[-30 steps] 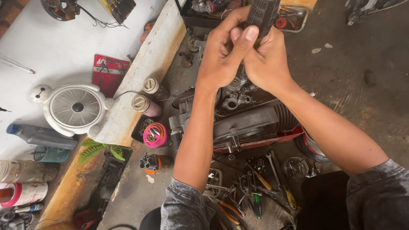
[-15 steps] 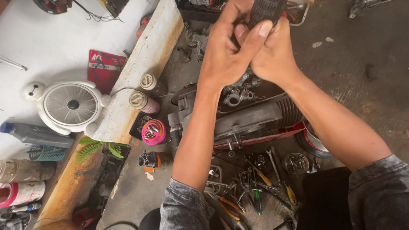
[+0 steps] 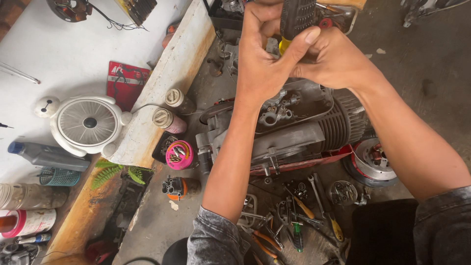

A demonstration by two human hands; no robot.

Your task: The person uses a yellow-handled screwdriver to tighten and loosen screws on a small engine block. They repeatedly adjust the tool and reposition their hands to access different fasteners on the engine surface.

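Observation:
Both hands are raised together near the top centre. My left hand and my right hand clasp the black ribbed handle of a screwdriver, which has a yellow band under the grip. My left thumb presses across the handle. The tool's shaft points down toward a grey motorcycle engine with cooling fins that lies on the floor beneath the hands. The tip is hidden behind my fingers.
Several hand tools lie scattered below the engine. A pink dish of small parts, two spray cans, a small white fan, a grey bottle and a round flywheel surround the work spot.
The hands and screwdriver have stayed clasped together, shifting slightly as they grip the handle; the view has drifted a little. The engine has not moved.

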